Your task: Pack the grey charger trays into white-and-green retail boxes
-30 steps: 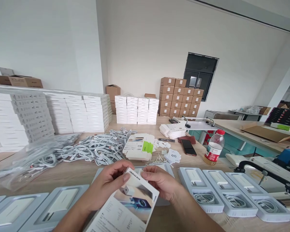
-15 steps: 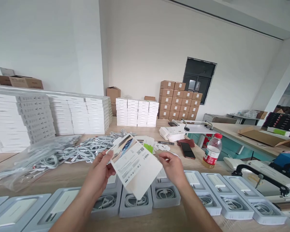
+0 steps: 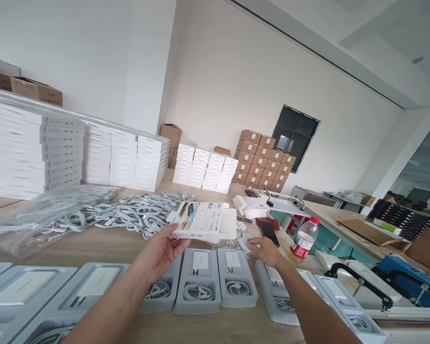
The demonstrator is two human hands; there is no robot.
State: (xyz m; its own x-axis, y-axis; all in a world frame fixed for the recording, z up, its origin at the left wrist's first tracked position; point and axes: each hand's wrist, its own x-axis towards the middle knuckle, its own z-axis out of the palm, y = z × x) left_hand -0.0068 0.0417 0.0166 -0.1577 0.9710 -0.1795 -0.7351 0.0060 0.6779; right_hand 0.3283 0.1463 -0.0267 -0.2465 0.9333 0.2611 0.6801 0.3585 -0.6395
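Note:
My left hand (image 3: 165, 255) grips a white carton (image 3: 204, 220) by its near left corner. The carton is tilted, with print, a QR code and a blue picture on the upper face and a flap out at its right end. My right hand (image 3: 265, 251) has its fingers curled and pinched at a small white paper slip (image 3: 244, 243) on the table. Just below the hands stand grey trays (image 3: 198, 306), each with a white charger (image 3: 200, 261) and a coiled cable (image 3: 199, 292).
Loose cables (image 3: 136, 212) and a plastic bag (image 3: 53, 217) lie at left. White box stacks (image 3: 125, 160) stand behind. To the right are a phone (image 3: 269, 233), a bottle (image 3: 304, 240), folded white cartons (image 3: 251, 206) and a clamp-like machine (image 3: 365, 277).
The carton has turned flatter and its right end flap shows out. My right hand has left the carton's side and moved down to the paper slips. The view has tilted.

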